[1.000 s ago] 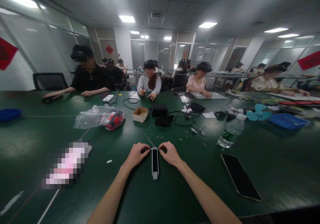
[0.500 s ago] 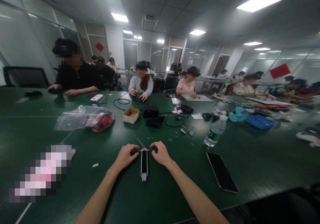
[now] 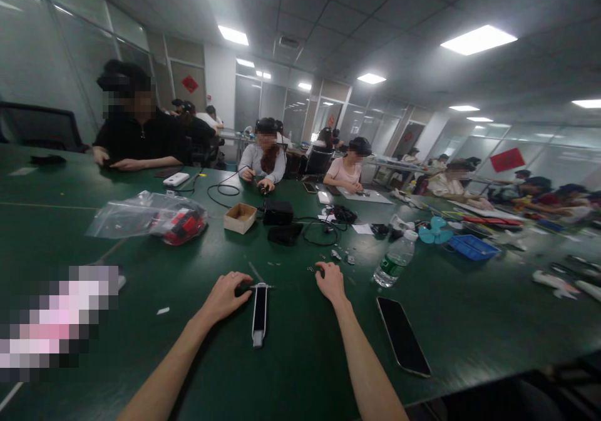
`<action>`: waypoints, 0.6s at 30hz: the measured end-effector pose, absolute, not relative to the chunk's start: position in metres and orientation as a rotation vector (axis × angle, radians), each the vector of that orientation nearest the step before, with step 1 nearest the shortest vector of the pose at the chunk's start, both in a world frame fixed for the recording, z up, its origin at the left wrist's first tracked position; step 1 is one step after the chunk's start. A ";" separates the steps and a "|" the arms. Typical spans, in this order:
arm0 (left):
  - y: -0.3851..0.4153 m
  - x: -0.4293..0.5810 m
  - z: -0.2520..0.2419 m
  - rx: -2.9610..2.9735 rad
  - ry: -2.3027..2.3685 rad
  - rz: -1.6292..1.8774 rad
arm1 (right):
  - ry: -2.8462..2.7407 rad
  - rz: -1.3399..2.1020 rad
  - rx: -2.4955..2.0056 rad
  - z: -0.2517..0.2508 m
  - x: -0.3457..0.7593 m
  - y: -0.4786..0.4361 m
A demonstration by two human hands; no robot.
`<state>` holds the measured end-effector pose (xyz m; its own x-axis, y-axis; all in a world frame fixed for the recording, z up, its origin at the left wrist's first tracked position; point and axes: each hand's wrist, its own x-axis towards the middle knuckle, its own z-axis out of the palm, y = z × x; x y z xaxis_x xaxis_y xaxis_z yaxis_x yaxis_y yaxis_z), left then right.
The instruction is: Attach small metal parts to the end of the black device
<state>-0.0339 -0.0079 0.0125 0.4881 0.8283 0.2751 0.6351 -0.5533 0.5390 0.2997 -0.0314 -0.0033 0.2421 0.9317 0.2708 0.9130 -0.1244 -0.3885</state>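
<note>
The white-framed device (image 3: 260, 311) lay on the table (image 3: 300, 358), its crossbar (image 3: 268, 287) at the left hand (image 3: 229, 295), fingers slightly parted; a nudge risked turning it. The right hand (image 3: 331, 282) curled its fingers near loose rings (image 3: 310, 269); brushing risked scattering them. Neither hand's hold was discernible.

Right hand (image 3: 332, 282) off the slim white-framed device (image 3: 260, 311), now well apart from it at its 2 o'clock, near small rings (image 3: 310, 269) on the tabletop (image 3: 300, 371); right end of the thin crosspiece (image 3: 269, 286) at the device's top now bare of fingers. Toward 10 o'clock, co-worker in black (image 3: 141, 134): one hand (image 3: 101, 156), a second ago reached out onto a dark object (image 3: 47, 160), since drawn in nearer the body, object lying apart. View swung toward 3 o'clock, bringing a white item (image 3: 556, 283) into sight.
</note>
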 end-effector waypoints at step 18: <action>-0.015 -0.032 0.016 2.376 1.245 0.751 | -1.682 0.080 -2.055 -0.008 0.291 -0.028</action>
